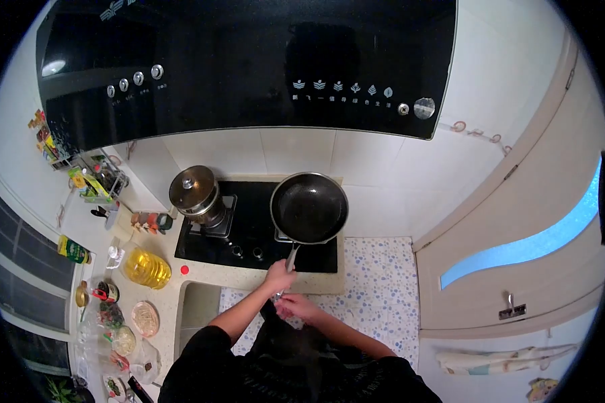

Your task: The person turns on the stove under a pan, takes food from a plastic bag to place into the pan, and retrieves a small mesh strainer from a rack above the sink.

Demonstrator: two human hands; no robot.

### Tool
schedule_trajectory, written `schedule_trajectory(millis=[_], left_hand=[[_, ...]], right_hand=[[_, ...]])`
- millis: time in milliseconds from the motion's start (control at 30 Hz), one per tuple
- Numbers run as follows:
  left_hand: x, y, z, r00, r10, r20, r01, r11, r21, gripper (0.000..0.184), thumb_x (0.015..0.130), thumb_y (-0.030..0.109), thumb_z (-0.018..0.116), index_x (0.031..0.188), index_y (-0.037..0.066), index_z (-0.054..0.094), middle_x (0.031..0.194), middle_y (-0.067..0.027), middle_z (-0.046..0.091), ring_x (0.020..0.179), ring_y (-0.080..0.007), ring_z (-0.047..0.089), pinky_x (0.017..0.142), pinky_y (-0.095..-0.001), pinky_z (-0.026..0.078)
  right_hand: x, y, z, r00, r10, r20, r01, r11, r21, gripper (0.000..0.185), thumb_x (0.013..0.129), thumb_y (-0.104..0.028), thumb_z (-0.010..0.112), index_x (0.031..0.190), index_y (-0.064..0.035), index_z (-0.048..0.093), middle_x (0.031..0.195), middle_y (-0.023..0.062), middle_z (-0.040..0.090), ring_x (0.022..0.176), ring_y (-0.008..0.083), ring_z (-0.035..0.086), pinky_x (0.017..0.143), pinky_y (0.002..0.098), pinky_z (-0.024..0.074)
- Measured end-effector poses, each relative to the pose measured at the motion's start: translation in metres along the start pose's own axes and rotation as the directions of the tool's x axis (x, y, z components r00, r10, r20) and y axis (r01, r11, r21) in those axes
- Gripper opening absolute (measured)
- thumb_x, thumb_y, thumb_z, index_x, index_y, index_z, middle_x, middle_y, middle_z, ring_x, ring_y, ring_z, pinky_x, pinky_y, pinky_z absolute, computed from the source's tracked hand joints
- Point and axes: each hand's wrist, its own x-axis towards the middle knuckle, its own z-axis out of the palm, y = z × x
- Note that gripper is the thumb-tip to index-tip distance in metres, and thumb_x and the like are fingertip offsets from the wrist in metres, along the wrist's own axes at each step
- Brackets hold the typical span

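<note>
My left hand is closed around the handle of a dark frying pan, which sits over the right burner of the black stove. The inside of the pan is dark and a little shiny, with no food visible in it. Just below and to the right, close to my body, is my right hand. Its fingers are curled closed beside a short silvery piece. Whether they grip that piece or something else is hidden.
A lidded pot occupies the left burner. Left of the stove stand a jug of yellow oil, a small red round object and plates of food. The black range hood overhangs the stove; a door is at right.
</note>
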Motion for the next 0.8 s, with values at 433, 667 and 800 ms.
schedule_trajectory(millis=[433, 667, 800], left_hand=[[0.025, -0.016, 0.01, 0.998, 0.007, -0.062, -0.003, 0.998, 0.065, 0.022, 0.077, 0.018, 0.066, 0.091, 0.001, 0.061, 0.069, -0.0137, 0.065, 0.054, -0.0258, 0.066, 0.055, -0.0374, 0.053], [0.043, -0.032, 0.02, 0.996, 0.018, -0.087, -0.011, 0.997, 0.075, 0.023, 0.077, 0.018, 0.065, 0.092, 0.001, 0.062, 0.069, -0.014, 0.066, 0.053, -0.0263, 0.066, 0.055, -0.0377, 0.053], [0.036, -0.018, 0.018, 0.997, -0.033, -0.071, 0.036, 0.999, 0.031, 0.023, 0.077, 0.017, 0.065, 0.093, 0.001, 0.062, 0.068, -0.0131, 0.065, 0.05, -0.0242, 0.065, 0.053, -0.0363, 0.053]], right_hand=[[-0.003, 0.001, -0.005, 0.997, 0.065, -0.036, -0.062, 0.996, 0.057, 0.034, 0.099, -0.033, 0.052, 0.12, -0.0089, 0.061, 0.091, 0.0058, 0.069, 0.071, 0.0126, 0.061, 0.065, 0.0262, 0.0485], [-0.007, -0.001, -0.012, 0.996, 0.075, -0.037, -0.072, 0.993, 0.095, 0.037, 0.098, -0.036, 0.052, 0.123, -0.009, 0.059, 0.091, 0.0057, 0.069, 0.072, 0.0125, 0.061, 0.068, 0.0262, 0.048], [-0.009, -0.008, -0.012, 0.994, 0.098, -0.055, -0.094, 0.993, 0.073, 0.039, 0.097, -0.039, 0.053, 0.122, -0.0094, 0.06, 0.092, 0.0053, 0.07, 0.072, 0.0126, 0.061, 0.067, 0.0262, 0.0476]])
